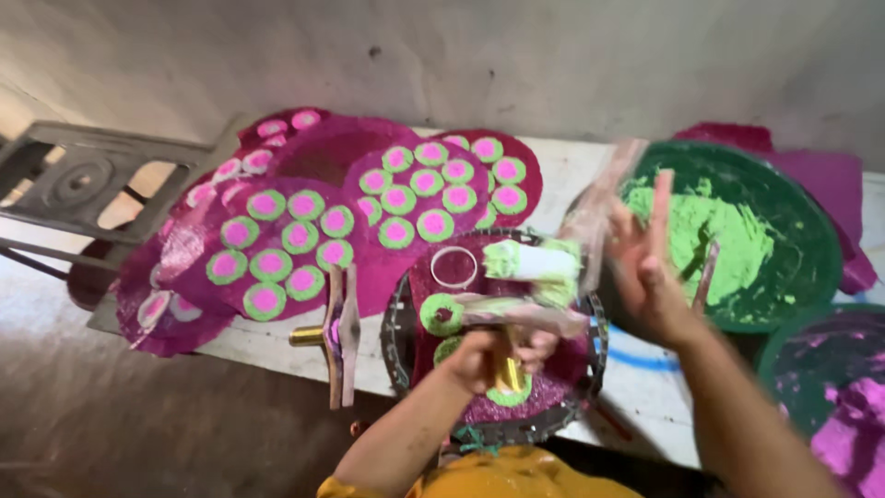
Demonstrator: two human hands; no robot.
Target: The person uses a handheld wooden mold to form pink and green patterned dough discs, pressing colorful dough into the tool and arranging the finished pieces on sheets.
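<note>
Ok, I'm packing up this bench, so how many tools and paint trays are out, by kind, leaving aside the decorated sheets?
Round metal paint trays: 2, one green, one pink
Brass-handled wooden stamp tools: 2, one lying loose, one gripped by the left hand
Thin white ring: 1
Total: 5

Soft dim light, motion-blurred hands [645, 267]
</note>
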